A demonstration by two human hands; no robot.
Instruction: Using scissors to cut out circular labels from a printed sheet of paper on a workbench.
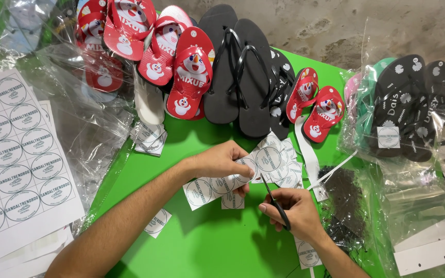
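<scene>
I see my left hand [222, 162] pinching the sticker strip [217, 186] lying crosswise mid-tabletop [207, 247], while my right hand [289, 211] grips black scissors [276, 203] (blades pointing up into it).

Bright, even overhead light, soft shadows on the green table [217, 247], glare on plastic bags [93, 118].

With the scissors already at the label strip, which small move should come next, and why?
Probably close the scissors in the right hand to cut the next round label off the label strip, which the left hand holds. The blades sit at the strip's edge, and single cut labels lie nearby.
</scene>
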